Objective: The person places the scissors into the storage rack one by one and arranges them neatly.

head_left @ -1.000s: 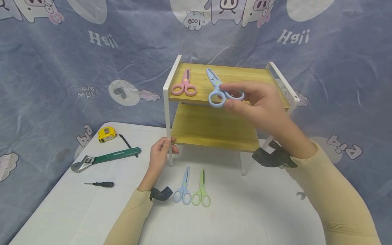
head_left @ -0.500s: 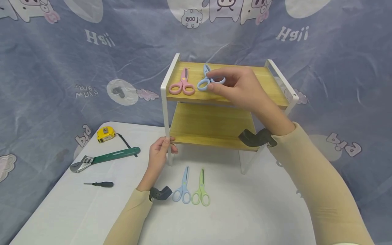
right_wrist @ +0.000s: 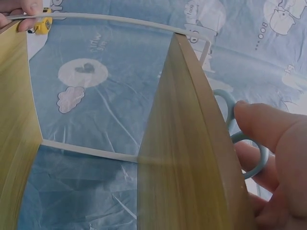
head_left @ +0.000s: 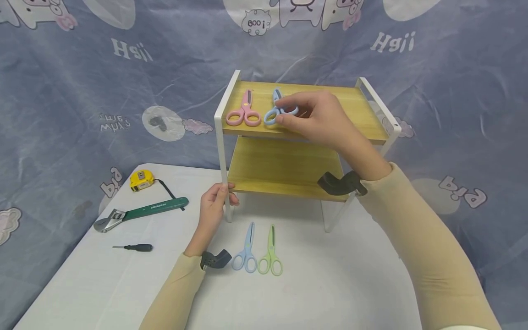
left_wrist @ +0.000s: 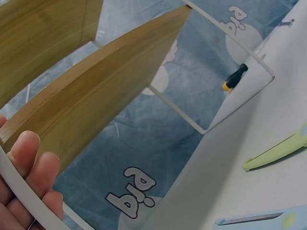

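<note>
- Right hand [head_left: 319,120] is pinching the handle loops of the blue scissors [head_left: 275,109], centre of frame; they're lying on the top shelf [head_left: 354,114] of the two-tier rack, just beside the pink scissors [head_left: 244,111].
- Left hand [head_left: 214,205] is curling round the rack's white front leg [head_left: 223,183], steadying it.
- Step, I'd judge: setting the scissors down on the shelf.
- Next move prob. needs the right grip loosened w/o nudging the pink pair.
- Light-blue scissors [head_left: 246,252] & green scissors [head_left: 271,253] are lying on the table [head_left: 330,284], lower centre.

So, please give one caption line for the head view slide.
Right hand holds blue scissors on the top shelf beside pink scissors; left hand grips the rack leg.
</note>
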{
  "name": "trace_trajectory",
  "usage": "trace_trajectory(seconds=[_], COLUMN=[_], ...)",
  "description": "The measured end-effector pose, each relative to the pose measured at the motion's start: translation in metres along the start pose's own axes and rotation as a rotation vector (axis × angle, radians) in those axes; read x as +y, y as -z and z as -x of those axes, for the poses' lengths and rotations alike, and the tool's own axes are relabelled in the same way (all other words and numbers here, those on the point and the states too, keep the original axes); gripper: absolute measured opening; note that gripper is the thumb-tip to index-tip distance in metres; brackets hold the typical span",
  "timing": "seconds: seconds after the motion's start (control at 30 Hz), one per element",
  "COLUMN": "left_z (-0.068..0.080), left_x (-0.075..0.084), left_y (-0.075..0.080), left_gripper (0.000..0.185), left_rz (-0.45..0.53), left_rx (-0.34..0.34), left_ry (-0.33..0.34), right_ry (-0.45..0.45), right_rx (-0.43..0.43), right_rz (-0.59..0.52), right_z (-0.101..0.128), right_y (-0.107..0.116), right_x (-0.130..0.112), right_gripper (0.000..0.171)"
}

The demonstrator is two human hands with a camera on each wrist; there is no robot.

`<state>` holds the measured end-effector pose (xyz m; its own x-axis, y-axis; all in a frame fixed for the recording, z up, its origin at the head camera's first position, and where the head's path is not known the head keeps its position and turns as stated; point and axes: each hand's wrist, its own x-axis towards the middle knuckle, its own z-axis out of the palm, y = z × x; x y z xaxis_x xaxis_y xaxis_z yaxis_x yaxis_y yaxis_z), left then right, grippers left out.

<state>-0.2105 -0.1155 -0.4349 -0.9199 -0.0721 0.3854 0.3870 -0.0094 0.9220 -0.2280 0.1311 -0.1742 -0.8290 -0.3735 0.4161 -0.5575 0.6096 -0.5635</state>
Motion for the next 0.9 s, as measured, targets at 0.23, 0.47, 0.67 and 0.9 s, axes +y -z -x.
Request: trace_trajectory(seconds=[0.23,0.47,0.67,0.9], left_z=[-0.0008,-0.0015,-0.0010,-0.0007], left_x=[-0.0015,-0.0016,-0.0021,-0.0011], left_y=[0.0010,0.0008,0.0015,0.0010], left_gripper=[0.032,0.032,0.031,0.031], left_rz=[0.007,0.016,0.005,0.009], left_rx=[0.002,-0.003,0.000,-0.003], left_ry=[0.000,0.002,0.001,0.000], right_ry=[-0.014,-0.024,-0.018,0.017], right_rx=[0.011,0.019,0.004,0.004], right_rz=[0.033,0.057,0.105,0.185], right_z=[-0.0008,0.0010,-0.0001,-0.0003], right_y=[-0.0033,-0.0055,-0.0081,-0.0098], right_x=[-0.0016,-0.0023,-0.0026,-0.0034], right_gripper=[0.029,0.029,0.030,0.029])
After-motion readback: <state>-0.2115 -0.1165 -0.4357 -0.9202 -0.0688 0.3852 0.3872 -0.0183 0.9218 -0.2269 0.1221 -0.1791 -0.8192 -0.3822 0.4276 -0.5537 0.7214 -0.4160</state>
